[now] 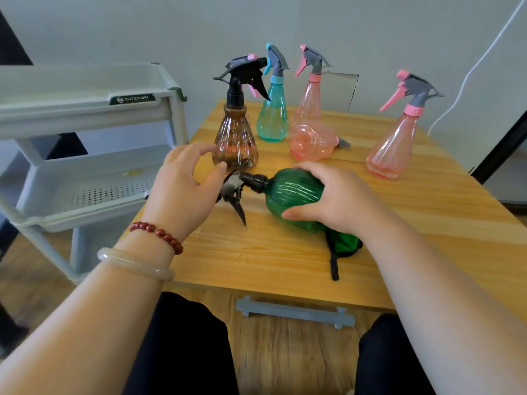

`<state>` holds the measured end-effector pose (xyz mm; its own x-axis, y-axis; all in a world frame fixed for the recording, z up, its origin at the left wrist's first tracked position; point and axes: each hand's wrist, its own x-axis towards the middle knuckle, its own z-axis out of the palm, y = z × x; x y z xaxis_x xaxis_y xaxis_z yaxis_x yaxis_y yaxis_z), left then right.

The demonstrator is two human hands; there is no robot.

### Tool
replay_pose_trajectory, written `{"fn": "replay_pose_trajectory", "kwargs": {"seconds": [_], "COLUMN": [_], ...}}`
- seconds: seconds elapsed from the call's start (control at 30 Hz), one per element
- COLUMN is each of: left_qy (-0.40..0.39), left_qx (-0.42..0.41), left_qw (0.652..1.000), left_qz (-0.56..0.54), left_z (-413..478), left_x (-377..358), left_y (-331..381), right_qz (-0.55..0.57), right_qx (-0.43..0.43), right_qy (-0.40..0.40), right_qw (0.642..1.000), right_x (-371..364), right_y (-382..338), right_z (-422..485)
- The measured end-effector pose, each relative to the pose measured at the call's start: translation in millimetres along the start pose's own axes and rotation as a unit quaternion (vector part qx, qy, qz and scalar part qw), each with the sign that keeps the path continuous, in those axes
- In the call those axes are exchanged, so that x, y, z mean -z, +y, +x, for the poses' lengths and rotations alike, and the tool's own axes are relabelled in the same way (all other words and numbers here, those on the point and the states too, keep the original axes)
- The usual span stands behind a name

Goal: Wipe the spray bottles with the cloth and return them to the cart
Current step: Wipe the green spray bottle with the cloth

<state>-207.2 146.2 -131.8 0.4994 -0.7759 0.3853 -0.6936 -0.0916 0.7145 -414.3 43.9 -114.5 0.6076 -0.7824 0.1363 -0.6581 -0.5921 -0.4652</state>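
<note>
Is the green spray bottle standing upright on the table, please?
No, the green spray bottle lies on its side on the wooden table, gripped by the right hand.

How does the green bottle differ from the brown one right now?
The green bottle lies on its side, head pointing left; the brown bottle stands upright. The right hand grips the green bottle; no hand grips the brown bottle. Both have ribbed, bulbous bodies and black trigger heads.
</note>
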Motion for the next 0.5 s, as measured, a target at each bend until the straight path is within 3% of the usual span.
{"fn": "replay_pose_trajectory", "kwargs": {"seconds": [0.13,0.23,0.33,0.5], "left_qy": [-0.038,-0.039,-0.016,0.021], "left_qx": [0.05,0.096,0.124,0.063], "left_qw": [0.996,0.978,0.943,0.939], "left_qz": [-0.067,-0.18,-0.309,-0.337], "left_z": [-2.6,-2.1,3.7,12.6], "left_x": [-13.9,-23.1,-26.4,-27.5], "left_y": [3.2,12.4,20.2,30.1], "right_qz": [0.191,0.255,0.26,0.156], "right_qx": [-0.031,-0.036,-0.033,-0.042], "right_qy": [0.11,0.155,0.164,0.095], "right_qw": [0.975,0.954,0.951,0.982], "right_x": [-17.2,-28.1,-32.7,-42.3], "right_y": [9.2,3.5,-5.1,-9.1], "right_z": [-6.9,-5.5,-0.6,4.8]}}
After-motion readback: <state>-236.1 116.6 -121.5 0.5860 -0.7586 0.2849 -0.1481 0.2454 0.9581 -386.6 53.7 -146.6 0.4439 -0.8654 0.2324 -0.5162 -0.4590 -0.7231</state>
